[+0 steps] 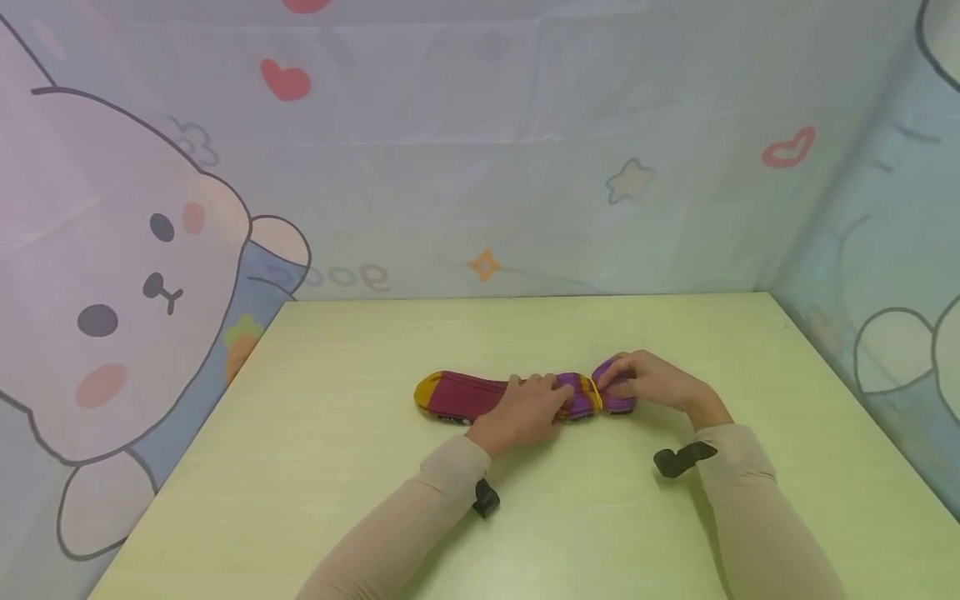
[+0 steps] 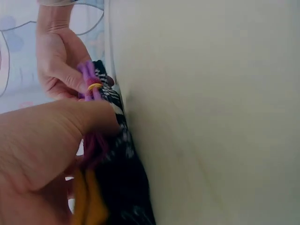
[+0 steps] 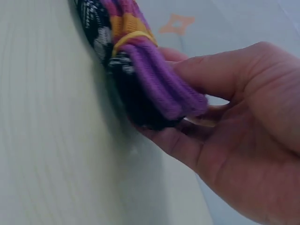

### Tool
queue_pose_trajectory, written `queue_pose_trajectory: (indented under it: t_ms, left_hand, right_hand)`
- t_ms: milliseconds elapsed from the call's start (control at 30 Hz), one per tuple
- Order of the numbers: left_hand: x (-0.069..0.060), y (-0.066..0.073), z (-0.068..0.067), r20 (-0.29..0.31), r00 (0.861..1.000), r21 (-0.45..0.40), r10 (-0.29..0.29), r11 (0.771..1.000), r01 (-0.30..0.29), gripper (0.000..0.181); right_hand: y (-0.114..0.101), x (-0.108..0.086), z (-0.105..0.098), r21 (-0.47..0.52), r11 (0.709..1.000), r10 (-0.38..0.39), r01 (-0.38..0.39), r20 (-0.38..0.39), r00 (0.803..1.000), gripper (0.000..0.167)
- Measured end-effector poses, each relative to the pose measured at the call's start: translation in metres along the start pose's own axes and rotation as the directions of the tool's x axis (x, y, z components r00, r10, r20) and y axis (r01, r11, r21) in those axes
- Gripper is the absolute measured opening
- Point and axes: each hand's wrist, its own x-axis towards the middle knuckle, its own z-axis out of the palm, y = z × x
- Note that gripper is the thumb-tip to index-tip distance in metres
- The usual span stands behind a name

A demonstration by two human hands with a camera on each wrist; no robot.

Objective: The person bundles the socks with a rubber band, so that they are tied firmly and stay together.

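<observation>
A bundle of socks [image 1: 465, 396] lies across the table, its maroon length and mustard toe pointing left. Purple, orange and black patterned knit shows towards the cuff end in the right wrist view. Round the bundle near that end runs a thin yellow rubber band [image 3: 133, 37]. My left hand [image 1: 525, 412] holds the socks about the middle, thumb on the near side in the left wrist view. At the cuffs, my right hand [image 3: 253, 108] pinches the purple knit just beyond the band, its thumb close to the band. Some right fingers are hidden behind the socks.
The pale yellow-green table [image 1: 337, 508] meets a printed cloth backdrop [image 1: 450, 167] along its back edge. More cloth hangs at both sides. Each wrist carries a black strap, the right strap [image 1: 684, 460] sticking out to the left.
</observation>
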Motion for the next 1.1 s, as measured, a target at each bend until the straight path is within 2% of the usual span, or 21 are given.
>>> queue_pose_trajectory:
  t_ms: [100,167,267,367,400,533,667,900,1000,1100]
  left_hand:
    - [-0.003,0.001,-0.003,-0.002,1.0,0.026,-0.009,1.0,0.009,0.025]
    - [-0.007,-0.001,-0.005,0.005,1.0,-0.005,0.001,1.0,-0.001,0.025]
    - [-0.011,-0.008,-0.009,0.011,0.999,-0.139,0.035,0.99,-0.033,0.02]
    - [-0.014,-0.019,-0.013,0.006,1.0,-0.256,0.027,0.966,-0.024,0.026]
    - [-0.015,-0.024,-0.013,-0.001,1.0,-0.277,0.013,0.961,-0.013,0.026]
    - [-0.023,-0.038,-0.014,0.008,0.995,-0.298,-0.1,0.95,0.098,0.03]
    - [-0.032,-0.048,-0.013,0.024,0.982,-0.35,-0.188,0.918,0.185,0.041]
    - [-0.039,-0.057,-0.013,0.016,0.966,-0.426,-0.26,0.872,0.242,0.048]
    - [-0.044,-0.062,-0.015,-0.004,0.954,-0.427,-0.3,0.863,0.27,0.049]
    - [-0.05,-0.068,-0.014,-0.069,0.938,-0.417,-0.34,0.864,0.283,0.049]
  right_hand:
    - [-0.008,-0.003,-0.001,-0.067,0.997,0.031,-0.03,0.011,0.999,0.014]
    - [-0.011,-0.005,-0.002,-0.101,0.993,0.063,-0.061,0.014,0.998,0.018]
    - [-0.014,-0.007,-0.002,-0.153,0.982,0.115,-0.113,0.001,0.993,0.026]
    - [-0.017,-0.006,-0.001,-0.206,0.97,0.125,-0.126,-0.018,0.992,0.027]
    - [-0.018,-0.005,-0.001,-0.226,0.966,0.121,-0.123,-0.025,0.992,0.025]
    - [-0.026,-0.006,0.0,-0.277,0.955,0.103,-0.109,-0.033,0.994,0.021]
    - [-0.033,-0.007,-0.001,-0.28,0.954,0.103,-0.102,-0.012,0.995,0.022]
    - [-0.036,-0.01,-0.004,-0.295,0.949,0.115,-0.112,-0.007,0.993,0.029]
    - [-0.038,-0.008,-0.001,-0.335,0.939,0.063,-0.075,-0.047,0.997,0.031]
    - [-0.04,-0.003,0.006,-0.382,0.924,-0.023,-0.021,-0.11,0.994,0.029]
